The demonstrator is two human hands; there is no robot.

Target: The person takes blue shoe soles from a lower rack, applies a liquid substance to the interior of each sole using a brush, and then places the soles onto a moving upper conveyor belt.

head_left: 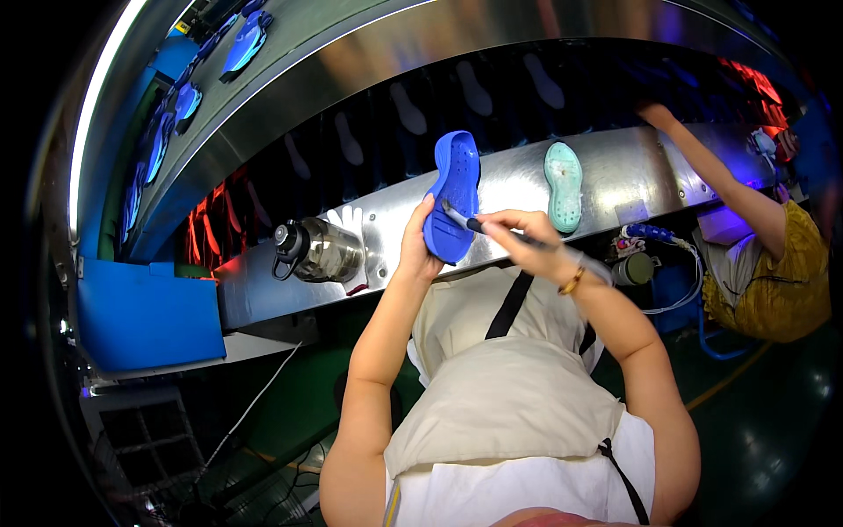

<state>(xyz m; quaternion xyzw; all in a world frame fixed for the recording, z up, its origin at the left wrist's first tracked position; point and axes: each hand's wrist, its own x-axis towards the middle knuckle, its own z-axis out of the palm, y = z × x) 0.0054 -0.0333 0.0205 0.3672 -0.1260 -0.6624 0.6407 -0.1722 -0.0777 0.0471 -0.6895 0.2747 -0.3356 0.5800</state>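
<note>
Now the left hand (420, 243) grips a rimmed blue sole (458, 176), the right hand (533, 244) a brush (475, 225). Bottle (329, 252) contents are unclear.

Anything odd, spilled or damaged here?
No spill visible, and the blue sole in the left hand shows no obvious damage. One oddity: a black-lidded bottle by a white glove on the metal ledge, which also carries a mint sole; the bottle looks like a personal item among shoe parts.

Pretty clearly a shoe factory line: a whole row of soles (408, 110) is lined up at 12 o'clock, blue shoe parts (246, 46) are laid out around 11, and a long steel bench (514, 180) is shared with another worker (764, 285) over at 3.
</note>
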